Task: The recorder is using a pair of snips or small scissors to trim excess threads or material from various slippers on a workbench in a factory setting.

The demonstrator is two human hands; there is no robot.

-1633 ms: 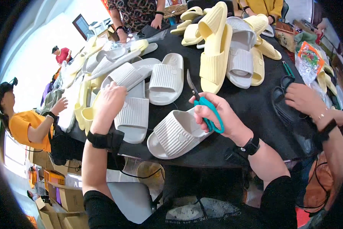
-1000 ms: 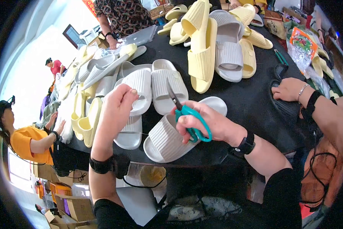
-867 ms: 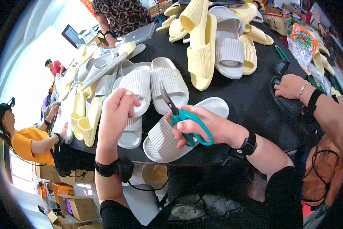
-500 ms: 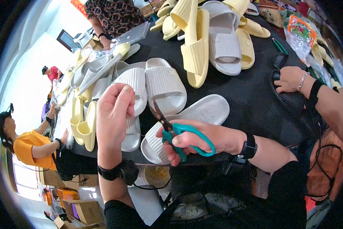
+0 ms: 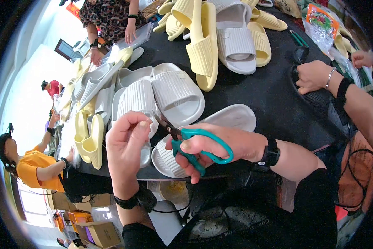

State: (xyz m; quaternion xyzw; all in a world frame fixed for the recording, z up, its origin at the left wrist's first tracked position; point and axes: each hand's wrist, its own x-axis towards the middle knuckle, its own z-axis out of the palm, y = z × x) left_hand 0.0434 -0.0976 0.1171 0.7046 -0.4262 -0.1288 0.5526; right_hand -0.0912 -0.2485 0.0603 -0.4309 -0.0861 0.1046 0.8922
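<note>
My right hand (image 5: 219, 147) grips teal-handled scissors (image 5: 195, 143), blades pointing up-left toward my left hand (image 5: 126, 145). The left hand is raised with thumb and fingers pinched together beside the blade tips; whatever it pinches is too small to make out. Under both hands a white ribbed slide sandal (image 5: 224, 124) lies on the black table (image 5: 269, 95). Two more white sandals (image 5: 170, 91) lie just beyond the left hand.
Yellow and white sandals (image 5: 211, 37) are piled at the far side, more yellow ones (image 5: 89, 133) at the left edge. Another person's hand (image 5: 315, 76) with a bracelet rests at the right. A person in a patterned top handles plastic bags (image 5: 132, 39). Green scissors (image 5: 298, 38) lie at the back.
Both hands have drawn nearer to the camera. The left hand lifted off the sandals and pinched shut; the scissors swung in from the sandal toward its fingertips.
</note>
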